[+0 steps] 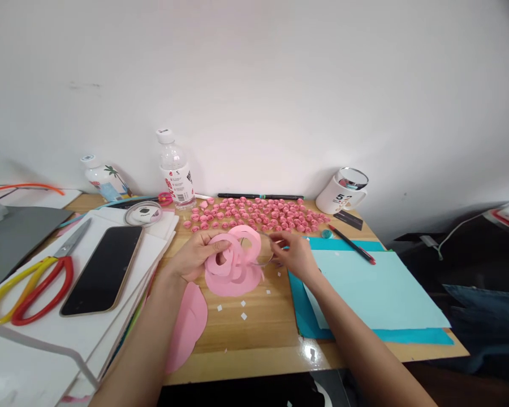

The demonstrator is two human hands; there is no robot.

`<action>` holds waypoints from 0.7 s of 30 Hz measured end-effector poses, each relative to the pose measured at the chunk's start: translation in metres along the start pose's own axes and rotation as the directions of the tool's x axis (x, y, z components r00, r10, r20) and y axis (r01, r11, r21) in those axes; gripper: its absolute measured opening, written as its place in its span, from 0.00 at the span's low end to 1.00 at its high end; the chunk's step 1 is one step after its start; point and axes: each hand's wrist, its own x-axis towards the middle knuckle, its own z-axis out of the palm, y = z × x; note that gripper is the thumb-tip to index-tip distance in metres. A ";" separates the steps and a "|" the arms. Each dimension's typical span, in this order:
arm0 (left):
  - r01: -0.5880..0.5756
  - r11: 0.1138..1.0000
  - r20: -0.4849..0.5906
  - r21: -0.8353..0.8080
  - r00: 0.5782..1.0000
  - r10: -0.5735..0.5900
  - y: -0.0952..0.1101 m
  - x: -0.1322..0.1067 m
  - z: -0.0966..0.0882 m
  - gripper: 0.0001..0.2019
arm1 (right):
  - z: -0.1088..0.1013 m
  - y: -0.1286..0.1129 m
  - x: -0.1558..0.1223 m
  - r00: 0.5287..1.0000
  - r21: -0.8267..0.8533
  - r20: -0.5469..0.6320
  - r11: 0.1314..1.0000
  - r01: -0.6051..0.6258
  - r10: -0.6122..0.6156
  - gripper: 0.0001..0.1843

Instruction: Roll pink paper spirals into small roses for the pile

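My left hand [197, 254] is closed on a pink paper spiral [233, 263] cut from a disc, holding it up just above the wooden desk [258, 333]. My right hand [294, 255] pinches something thin at the spiral's right edge, perhaps a slim tool; I cannot make it out. Several small rolled pink paper roses [258, 213] lie in a patch just behind my hands. Another pink paper disc [189, 325] lies flat near my left forearm. Small white paper squares [242, 308] are scattered below the spiral.
On the left, a black phone [104, 268] and red-and-yellow scissors [29, 285] rest on a stack of white sheets. Two water bottles [176, 169] stand at the back. A white mug [343, 195], a red pen [352, 244] and light blue paper [373, 288] lie to the right.
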 end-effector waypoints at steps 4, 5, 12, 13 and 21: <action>0.024 0.977 -0.098 0.210 0.995 -0.003 -0.003 0.003 0.002 0.15 | -0.024 0.001 0.006 0.992 0.044 -0.100 0.996 -0.078 0.082 0.11; 0.016 0.963 -0.139 0.268 0.990 0.022 -0.004 0.004 0.002 0.14 | -0.028 0.001 0.007 0.989 0.050 -0.106 0.994 -0.099 0.104 0.12; -0.060 0.990 -0.177 0.128 0.981 0.082 -0.006 0.006 0.002 0.12 | -0.040 -0.001 0.010 0.967 0.080 -0.241 0.995 -0.067 0.084 0.14; -0.080 0.997 -0.172 0.007 0.982 0.080 -0.005 0.006 0.001 0.12 | -0.039 -0.001 0.010 0.966 0.117 -0.243 0.991 -0.058 0.086 0.15; -0.263 0.861 -0.430 -0.435 0.901 0.058 -0.001 0.016 0.000 0.05 | 0.004 -0.008 -0.005 0.985 0.108 0.173 0.994 0.006 -0.025 0.09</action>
